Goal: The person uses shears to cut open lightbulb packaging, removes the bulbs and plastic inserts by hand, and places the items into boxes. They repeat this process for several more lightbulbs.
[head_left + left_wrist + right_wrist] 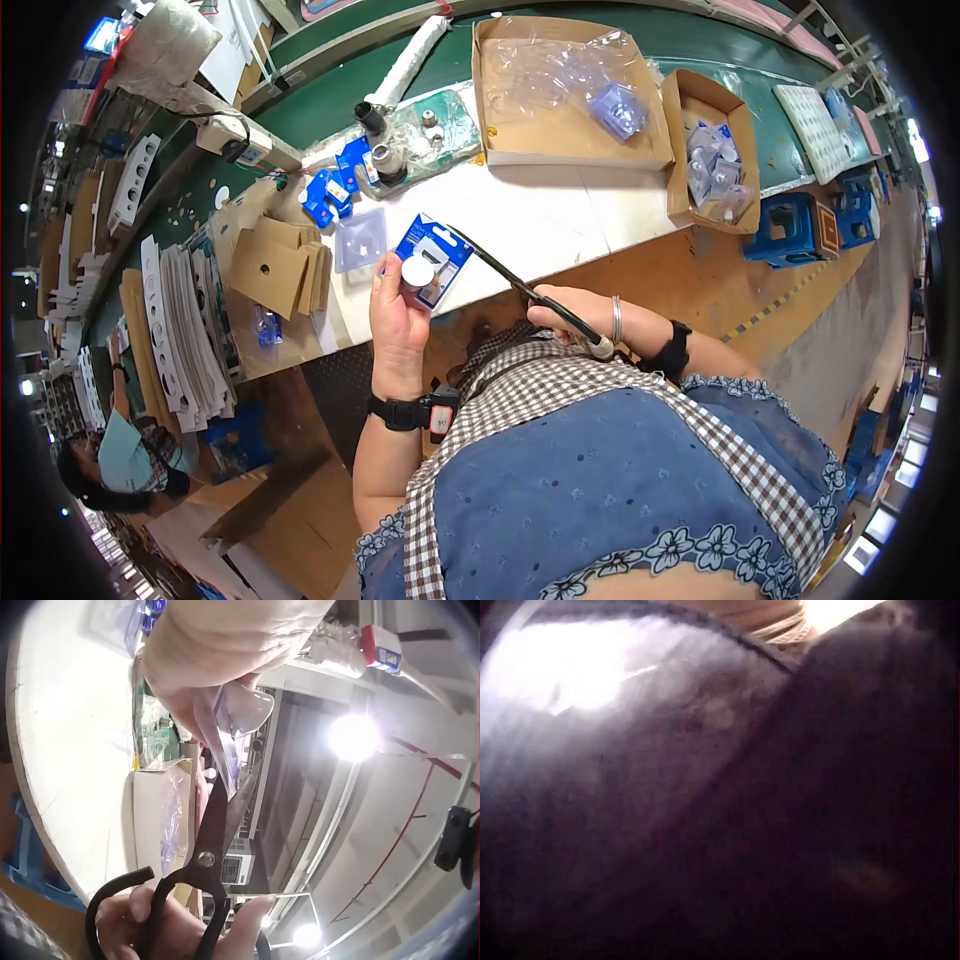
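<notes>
Left hand [398,310] grips a blue pack [430,258], right hand [565,318] holds scissors [500,272], over white table [560,220] beside green conveyor [325,105].

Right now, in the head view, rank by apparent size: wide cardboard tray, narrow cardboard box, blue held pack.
1. wide cardboard tray
2. narrow cardboard box
3. blue pack, smallest although nearest the camera

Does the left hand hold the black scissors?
No, the right hand grips the scissors, while the left hand holds a blue blister pack.
</notes>
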A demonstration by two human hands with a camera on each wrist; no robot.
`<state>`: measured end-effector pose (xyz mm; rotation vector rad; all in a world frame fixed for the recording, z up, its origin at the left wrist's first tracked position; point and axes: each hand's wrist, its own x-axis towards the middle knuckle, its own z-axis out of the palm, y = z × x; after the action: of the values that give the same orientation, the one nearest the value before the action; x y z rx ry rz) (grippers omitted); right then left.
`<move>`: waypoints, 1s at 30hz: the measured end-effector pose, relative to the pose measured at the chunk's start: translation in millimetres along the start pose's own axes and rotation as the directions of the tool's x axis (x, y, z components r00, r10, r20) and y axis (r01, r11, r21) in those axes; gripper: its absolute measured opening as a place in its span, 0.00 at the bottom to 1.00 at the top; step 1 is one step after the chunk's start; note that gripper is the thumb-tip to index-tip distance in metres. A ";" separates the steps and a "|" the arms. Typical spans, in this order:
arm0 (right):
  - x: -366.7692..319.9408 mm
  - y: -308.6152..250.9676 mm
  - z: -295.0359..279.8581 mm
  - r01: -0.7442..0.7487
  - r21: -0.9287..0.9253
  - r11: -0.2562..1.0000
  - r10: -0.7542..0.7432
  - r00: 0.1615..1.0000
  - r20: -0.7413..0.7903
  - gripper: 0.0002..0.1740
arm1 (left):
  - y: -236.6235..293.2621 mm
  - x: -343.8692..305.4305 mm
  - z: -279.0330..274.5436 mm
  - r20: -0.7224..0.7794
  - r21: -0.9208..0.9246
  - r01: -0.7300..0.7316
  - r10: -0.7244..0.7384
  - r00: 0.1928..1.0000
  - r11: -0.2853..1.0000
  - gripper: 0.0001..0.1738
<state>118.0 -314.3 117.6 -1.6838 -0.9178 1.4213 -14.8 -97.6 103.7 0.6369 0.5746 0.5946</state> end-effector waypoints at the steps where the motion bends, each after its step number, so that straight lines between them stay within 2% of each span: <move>1: 0.0 -3.6 -7.9 -0.016 -0.014 1.000 0.016 1.000 0.015 0.25 | -4.6 -0.2 3.4 -0.020 -0.012 -0.004 0.004 1.000 1.000 0.11; 4: -2.1 -2.0 -24.7 -0.058 0.075 0.996 0.053 0.996 0.068 0.25 | -12.3 -1.9 14.7 -0.016 -0.002 -0.030 0.030 0.999 1.000 0.12; 8: -2.9 0.6 -39.1 -0.037 -0.007 0.999 0.038 0.996 0.085 0.27 | -20.1 -1.2 19.8 -0.034 0.005 -0.052 0.053 0.998 0.999 0.12; 12: -1.6 8.6 -45.5 -0.047 0.031 0.998 0.042 0.988 0.147 0.28 | -24.5 -2.3 27.2 -0.067 0.013 -0.076 0.077 0.995 0.997 0.12; 14: -5.4 5.9 -44.3 -0.015 -0.028 0.999 0.017 0.995 0.098 0.39 | -25.7 -3.0 24.2 -0.005 0.008 -0.070 0.070 0.997 0.997 0.12; 22: -8.9 5.4 -35.2 -0.015 -0.014 1.000 0.015 0.999 0.046 0.34 | -19.3 -5.4 33.8 -0.032 0.008 -0.089 0.089 0.995 0.996 0.10; 25: -6.1 7.1 -34.0 0.027 -0.036 0.999 -0.026 0.999 0.044 0.34 | -16.3 -5.2 34.1 -0.007 0.017 -0.092 0.092 0.996 0.996 0.10; 30: -6.3 4.8 -23.8 -0.022 -0.005 1.000 0.022 1.000 -0.018 0.34 | -15.5 -5.0 25.3 0.043 0.056 -0.085 0.082 0.996 0.995 0.09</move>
<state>141.0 -324.2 119.0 -1.7126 -0.8961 1.4179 3.3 -120.3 111.4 0.7288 0.5306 0.6438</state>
